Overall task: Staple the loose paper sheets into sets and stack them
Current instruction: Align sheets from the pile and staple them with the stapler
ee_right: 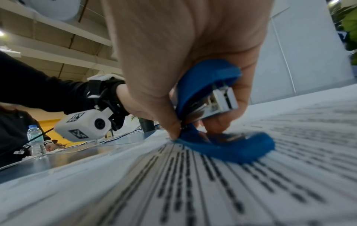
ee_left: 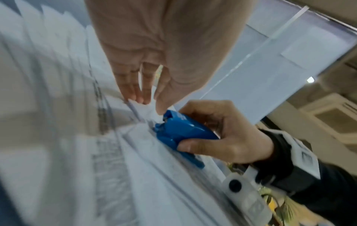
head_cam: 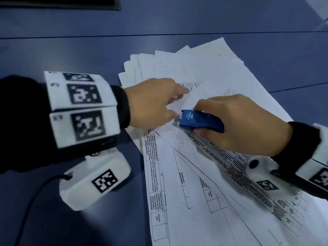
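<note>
From the head view, the loose paper sheets (head_cam: 204,157) lie fanned across the blue table (head_cam: 71,50), and the right hand (head_cam: 241,121) is wrapped around a small blue stapler (head_cam: 201,121) whose nose points at a lifted paper corner (head_cam: 175,119) held by the left hand (head_cam: 152,102); the step in hand looks like stapling one set at its corner. The left wrist view shows the left fingertips (ee_left: 139,97) pinching that corner (ee_left: 146,110) right at the stapler's mouth (ee_left: 164,120) (whether the paper is already fully between its jaws is blurred). The right wrist view, from behind, shows the stapler (ee_right: 212,91) gripped between thumb and fingers, its top arm raised off the base (ee_right: 241,149), which rests on the printed sheets (ee_right: 212,191). The next move probably calls for seating the corner deep enough, squeezing firmly, then laying the bound set aside to start a stack.
</note>
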`<state>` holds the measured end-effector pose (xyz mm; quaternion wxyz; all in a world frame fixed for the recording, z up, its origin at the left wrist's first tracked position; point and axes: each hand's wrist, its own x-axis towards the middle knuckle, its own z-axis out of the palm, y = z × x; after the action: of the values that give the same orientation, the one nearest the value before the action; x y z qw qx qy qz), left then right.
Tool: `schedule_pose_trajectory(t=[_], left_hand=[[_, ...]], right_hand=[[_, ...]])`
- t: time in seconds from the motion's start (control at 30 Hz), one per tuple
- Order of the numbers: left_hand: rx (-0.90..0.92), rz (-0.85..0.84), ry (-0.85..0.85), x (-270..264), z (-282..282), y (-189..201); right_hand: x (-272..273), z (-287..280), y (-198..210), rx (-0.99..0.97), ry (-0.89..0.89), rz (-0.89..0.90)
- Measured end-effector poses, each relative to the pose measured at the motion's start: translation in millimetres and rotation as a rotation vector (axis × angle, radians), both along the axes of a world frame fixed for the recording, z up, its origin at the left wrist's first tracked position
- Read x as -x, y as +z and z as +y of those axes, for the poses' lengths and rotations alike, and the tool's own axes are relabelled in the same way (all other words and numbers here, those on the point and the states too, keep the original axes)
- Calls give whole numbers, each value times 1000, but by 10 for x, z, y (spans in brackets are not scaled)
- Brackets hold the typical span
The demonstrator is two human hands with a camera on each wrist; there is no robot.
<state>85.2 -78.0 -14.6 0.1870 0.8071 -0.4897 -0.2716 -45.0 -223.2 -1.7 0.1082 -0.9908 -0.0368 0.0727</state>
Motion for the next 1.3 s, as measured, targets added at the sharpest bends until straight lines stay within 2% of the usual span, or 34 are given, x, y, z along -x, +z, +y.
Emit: schedule_pose_trajectory(t=[0.13,0.3,0.43,0.57,0.73,0.93,1.07,1.3], left_hand=[[28,137,194,-17,-183,-36],[-12,109,176,-36,-185,-20],[-42,72,83,-46,-105,29],[-63,55,-146,-89,-25,38],[-197,-115,-367,-84,-36,-1],[-261,-462,-455,-70,24,-58],[-373,-359,-489,-79,2,-88],[-388,-305,-489,-96,-17,-123]], right_hand=[[24,32,5,4,3,4],[96,9,10,-23,8,4],[122,29,-2,-20,50,4],[128,59,-24,-14,57,-18],[112,87,-13,-47,78,-27],[111,113,-31,1,179,-44],[83,103,-27,-60,147,-25],[-12,82,-15,-157,-7,66]])
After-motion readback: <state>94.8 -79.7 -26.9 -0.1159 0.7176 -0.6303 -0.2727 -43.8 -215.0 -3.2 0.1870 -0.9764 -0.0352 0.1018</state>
